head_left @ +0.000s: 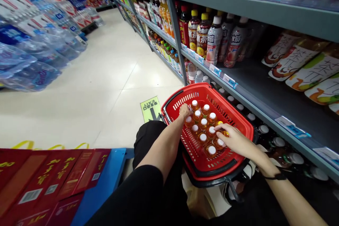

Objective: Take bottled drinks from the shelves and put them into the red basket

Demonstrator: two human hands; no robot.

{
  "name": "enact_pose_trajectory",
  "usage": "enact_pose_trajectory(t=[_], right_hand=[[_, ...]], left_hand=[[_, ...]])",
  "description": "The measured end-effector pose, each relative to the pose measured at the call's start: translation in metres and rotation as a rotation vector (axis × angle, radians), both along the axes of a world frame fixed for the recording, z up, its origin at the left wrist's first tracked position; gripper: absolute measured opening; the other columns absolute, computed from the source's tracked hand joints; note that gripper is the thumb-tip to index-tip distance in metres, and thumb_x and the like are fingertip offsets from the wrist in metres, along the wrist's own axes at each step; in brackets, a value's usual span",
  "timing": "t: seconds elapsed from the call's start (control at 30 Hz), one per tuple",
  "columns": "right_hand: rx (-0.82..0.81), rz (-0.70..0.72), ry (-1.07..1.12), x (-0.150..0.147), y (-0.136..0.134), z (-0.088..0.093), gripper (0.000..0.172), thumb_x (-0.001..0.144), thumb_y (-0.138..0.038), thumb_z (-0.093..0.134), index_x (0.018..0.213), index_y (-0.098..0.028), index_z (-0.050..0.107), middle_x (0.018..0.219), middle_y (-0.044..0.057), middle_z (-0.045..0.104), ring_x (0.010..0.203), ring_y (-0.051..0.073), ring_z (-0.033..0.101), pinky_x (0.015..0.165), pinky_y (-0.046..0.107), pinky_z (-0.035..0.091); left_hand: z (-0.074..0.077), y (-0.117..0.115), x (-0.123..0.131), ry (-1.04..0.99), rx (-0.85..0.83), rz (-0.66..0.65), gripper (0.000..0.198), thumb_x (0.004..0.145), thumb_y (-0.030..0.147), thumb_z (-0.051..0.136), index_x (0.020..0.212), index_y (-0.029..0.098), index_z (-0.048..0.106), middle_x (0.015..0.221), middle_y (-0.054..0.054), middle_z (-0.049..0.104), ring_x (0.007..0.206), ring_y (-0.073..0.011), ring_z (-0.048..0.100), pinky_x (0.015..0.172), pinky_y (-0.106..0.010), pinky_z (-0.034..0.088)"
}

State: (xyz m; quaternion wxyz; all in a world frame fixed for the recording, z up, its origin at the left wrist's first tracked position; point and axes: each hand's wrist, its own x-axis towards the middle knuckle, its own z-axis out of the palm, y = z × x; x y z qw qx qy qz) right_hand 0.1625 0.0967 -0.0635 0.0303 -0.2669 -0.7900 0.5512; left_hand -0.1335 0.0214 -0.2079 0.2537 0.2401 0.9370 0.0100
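- White-capped bottles [203, 122]: about eleven are already in the red basket [197, 165], upright; whether any remain cannot be told.
- Left hand [184, 111], ten o'clock: fingers curled nearly closed beside bottles; hold unclear.
- Right hand [230, 135], three o'clock: fingers half spread by a yellow cap [220, 123], partly hiding it; hold unclear.
- Shelf [251, 76], two o'clock: deeper bottles lost in shadow.

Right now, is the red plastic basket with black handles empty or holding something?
Not empty: the red plastic basket holds white-capped amber bottles, visible clustered together inside it.
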Motion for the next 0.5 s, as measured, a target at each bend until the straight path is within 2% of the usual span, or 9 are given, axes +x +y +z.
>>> enact_pose_trajectory(t=[0.1,0.23,0.37,0.5], right_hand=[[0.016,-0.014,-0.014,0.007,0.004,0.001,0.018,0.09,-0.038,0.063,0.1,-0.029,0.075,0.106,0.004,0.074,0.082,0.023,0.07,0.076,0.039,0.056],[0.101,0.018,-0.103,0.015,0.01,0.004,0.018,0.095,-0.034,0.059,0.103,-0.026,0.073,0.111,0.007,0.074,0.103,0.028,0.07,0.094,0.045,0.051],[0.25,0.17,-0.316,0.008,0.017,0.011,0.025,0.101,-0.026,0.048,0.113,-0.017,0.069,0.123,0.015,0.07,0.12,0.032,0.065,0.105,0.046,0.046],[0.414,0.328,-0.463,-0.006,0.017,0.015,0.029,0.105,-0.024,0.042,0.119,-0.011,0.065,0.13,0.019,0.067,0.124,0.031,0.063,0.105,0.042,0.046]], left_hand=[[-0.018,0.001,0.002,0.014,-0.016,-0.018,0.043,0.097,0.039,0.071,0.132,0.016,0.063,0.132,-0.012,0.066,0.116,-0.0256,0.066,0.097,-0.045,0.059],[-0.034,0.002,0.0,0.016,-0.056,-0.045,0.042,0.097,0.04,0.07,0.131,0.017,0.064,0.131,-0.012,0.066,0.116,-0.0259,0.067,0.098,-0.045,0.058],[-0.044,0.005,-0.002,0.014,-0.069,-0.061,0.042,0.099,0.041,0.067,0.132,0.016,0.063,0.132,-0.012,0.065,0.117,-0.0259,0.066,0.099,-0.046,0.058],[-0.046,0.008,-0.002,-0.014,-0.071,-0.063,0.042,0.099,0.041,0.067,0.132,0.016,0.063,0.131,-0.012,0.066,0.115,-0.0255,0.067,0.098,-0.046,0.058]])
